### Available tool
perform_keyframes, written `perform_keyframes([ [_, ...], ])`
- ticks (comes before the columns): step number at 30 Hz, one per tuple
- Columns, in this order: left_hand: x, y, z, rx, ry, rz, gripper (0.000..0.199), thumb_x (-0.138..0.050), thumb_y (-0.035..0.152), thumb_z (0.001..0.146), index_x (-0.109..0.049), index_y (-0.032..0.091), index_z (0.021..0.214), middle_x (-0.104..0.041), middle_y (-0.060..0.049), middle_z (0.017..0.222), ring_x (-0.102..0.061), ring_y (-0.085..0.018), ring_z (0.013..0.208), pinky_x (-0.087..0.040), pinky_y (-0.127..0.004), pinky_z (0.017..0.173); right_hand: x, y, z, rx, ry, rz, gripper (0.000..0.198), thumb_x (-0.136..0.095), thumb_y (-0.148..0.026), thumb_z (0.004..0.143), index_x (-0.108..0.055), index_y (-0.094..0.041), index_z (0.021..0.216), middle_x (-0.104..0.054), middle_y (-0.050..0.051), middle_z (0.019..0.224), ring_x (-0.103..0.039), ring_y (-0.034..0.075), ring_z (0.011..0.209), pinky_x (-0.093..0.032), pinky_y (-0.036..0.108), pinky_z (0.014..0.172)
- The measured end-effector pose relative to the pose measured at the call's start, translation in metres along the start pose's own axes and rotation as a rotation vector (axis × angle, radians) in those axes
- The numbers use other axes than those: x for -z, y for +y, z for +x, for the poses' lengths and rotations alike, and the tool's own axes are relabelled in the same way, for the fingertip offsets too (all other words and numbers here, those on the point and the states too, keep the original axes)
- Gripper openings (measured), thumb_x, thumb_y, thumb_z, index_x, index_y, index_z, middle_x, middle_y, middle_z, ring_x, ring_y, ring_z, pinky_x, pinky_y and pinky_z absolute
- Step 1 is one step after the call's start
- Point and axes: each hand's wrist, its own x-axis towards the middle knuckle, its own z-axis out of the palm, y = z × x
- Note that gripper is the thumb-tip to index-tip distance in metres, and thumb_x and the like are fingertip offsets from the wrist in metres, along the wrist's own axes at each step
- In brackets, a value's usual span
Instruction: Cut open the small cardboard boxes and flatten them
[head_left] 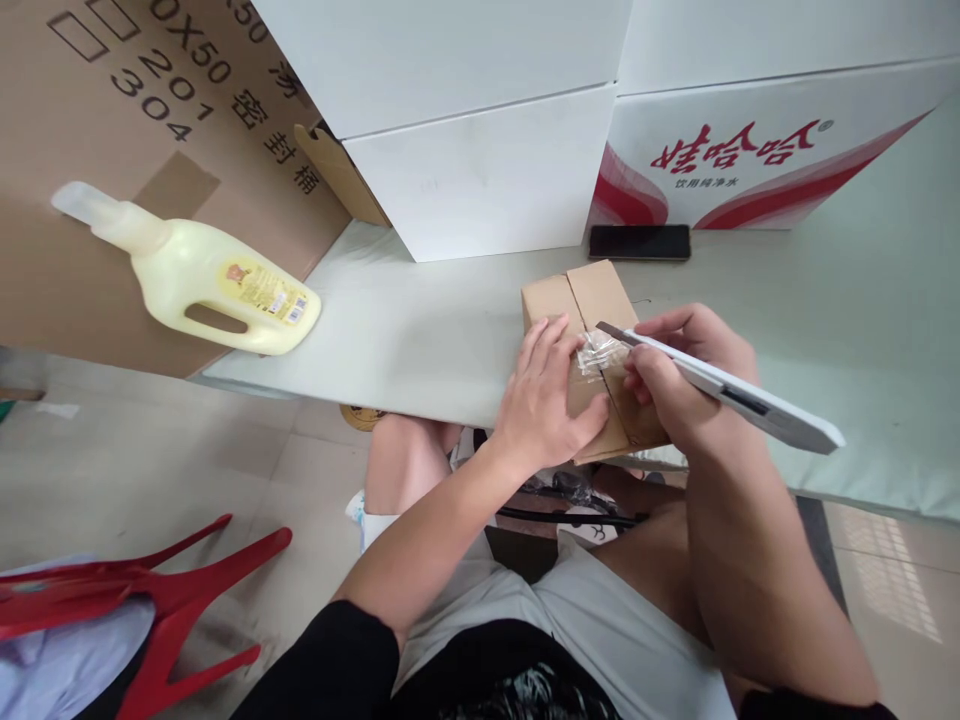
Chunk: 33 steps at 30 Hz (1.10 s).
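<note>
A small brown cardboard box (551, 296) sits at the near edge of the table, a seam running along its top. Clear tape (598, 352), wrinkled and shiny, lies across that seam. My left hand (546, 395) rests flat on the left part of the box with its fingers stretched out. In my right hand (686, 375) is a white utility knife (739, 393), gripped between thumb and fingers. Its dark blade points left and its tip is at the tape; whether it has gone through I cannot tell.
A black phone (639, 243) lies behind the box, before a white-and-red carton (720, 165). White boxes (480, 175) stand at the back. A yellow bottle (225, 285) is at the left beside a large brown carton (67, 250). A red chair (187, 590) stands on the floor.
</note>
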Motion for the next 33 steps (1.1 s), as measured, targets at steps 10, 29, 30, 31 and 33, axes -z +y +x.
perform_keyframes([
  [10, 0.008, -0.015, -0.002, -0.062, 0.010, -0.036, 0.047, -0.037, 0.046, 0.102, -0.052, 0.020, 0.138, -0.051, -0.012, 0.154, -0.041, -0.029, 0.151, -0.031, -0.054, 0.129, -0.004, -0.005, -0.003, 0.127, 0.004, -0.316, 0.015, -0.060, -0.037, 0.082, -0.060, -0.024, 0.089, -0.068, 0.000, 0.069, -0.062, 0.017, 0.058, -0.046, 0.029, 0.058],
  [29, 0.001, -0.017, -0.006, -0.047, 0.032, -0.100, 0.045, -0.033, 0.040, 0.102, -0.052, 0.022, 0.139, -0.052, -0.011, 0.153, -0.039, -0.027, 0.152, -0.028, -0.055, 0.131, -0.008, -0.013, -0.002, 0.081, -0.009, -0.372, 0.014, -0.062, -0.036, 0.081, -0.065, -0.025, 0.087, -0.071, 0.003, 0.074, -0.064, 0.019, 0.063, -0.045, 0.029, 0.058],
  [30, 0.001, -0.016, -0.006, -0.045, 0.031, -0.096, 0.045, -0.033, 0.040, 0.102, -0.052, 0.022, 0.138, -0.052, -0.011, 0.153, -0.039, -0.027, 0.152, -0.028, -0.055, 0.131, -0.008, -0.013, -0.002, 0.070, -0.008, -0.378, 0.014, -0.063, -0.037, 0.081, -0.065, -0.025, 0.087, -0.071, 0.003, 0.073, -0.064, 0.019, 0.062, -0.045, 0.029, 0.057],
  [31, 0.002, -0.016, -0.006, -0.043, 0.033, -0.092, 0.046, -0.032, 0.041, 0.102, -0.052, 0.022, 0.138, -0.052, -0.011, 0.153, -0.039, -0.026, 0.152, -0.027, -0.055, 0.131, -0.008, -0.014, -0.002, 0.056, -0.010, -0.384, 0.015, -0.063, -0.039, 0.080, -0.064, -0.025, 0.086, -0.071, 0.003, 0.073, -0.063, 0.019, 0.061, -0.045, 0.029, 0.057],
  [33, 0.002, -0.015, -0.006, -0.042, 0.043, -0.088, 0.046, -0.032, 0.043, 0.103, -0.053, 0.021, 0.138, -0.053, -0.011, 0.152, -0.038, -0.027, 0.153, -0.027, -0.054, 0.131, -0.008, -0.015, -0.003, 0.035, -0.011, -0.391, 0.016, -0.063, -0.040, 0.080, -0.064, -0.025, 0.084, -0.070, 0.003, 0.072, -0.063, 0.019, 0.060, -0.044, 0.029, 0.057],
])
